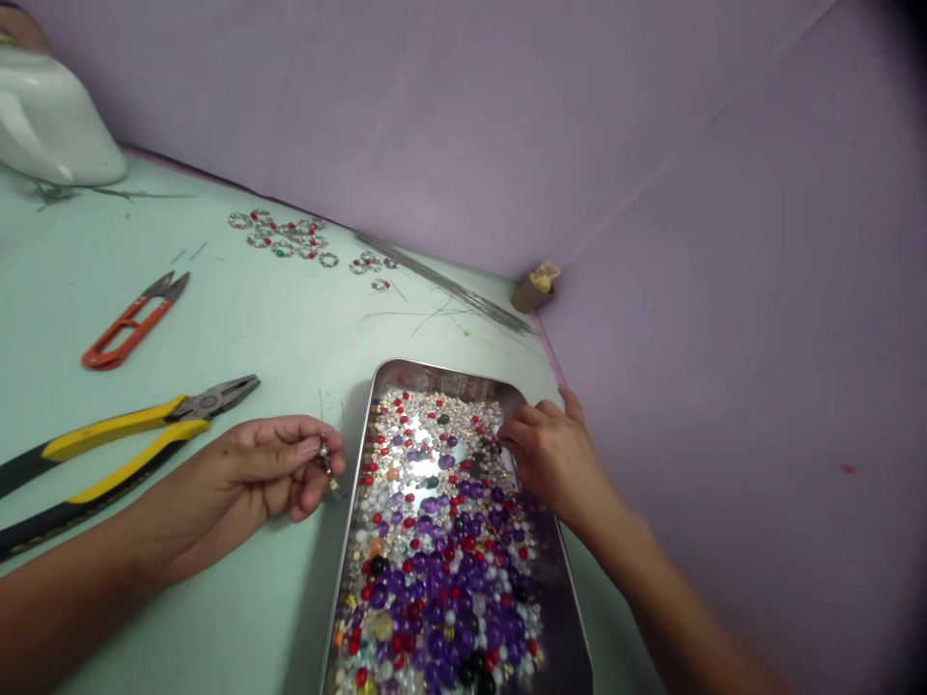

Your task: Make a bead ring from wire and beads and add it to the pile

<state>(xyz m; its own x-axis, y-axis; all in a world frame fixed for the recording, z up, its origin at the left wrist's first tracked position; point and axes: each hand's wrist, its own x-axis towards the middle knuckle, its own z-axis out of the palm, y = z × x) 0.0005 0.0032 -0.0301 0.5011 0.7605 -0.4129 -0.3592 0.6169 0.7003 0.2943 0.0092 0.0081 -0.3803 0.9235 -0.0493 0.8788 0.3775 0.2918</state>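
shiny metal tray (pixel 561 627), beads (pixel 441 584) super glossy like plastic or glass, pliers (pixel 210 401) dull metal with smooth plasticky grips (pixel 116 428), snips (pixel 131 324) kinda plasticky with metal blades (pixel 176 290), tabletop (pixel 282 333) smooth and pretty matt from where I'm standing

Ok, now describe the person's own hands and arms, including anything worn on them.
The left hand and the right hand are both bare, without gloves. No sleeve, watch or bracelet shows as far up as the picture reaches.
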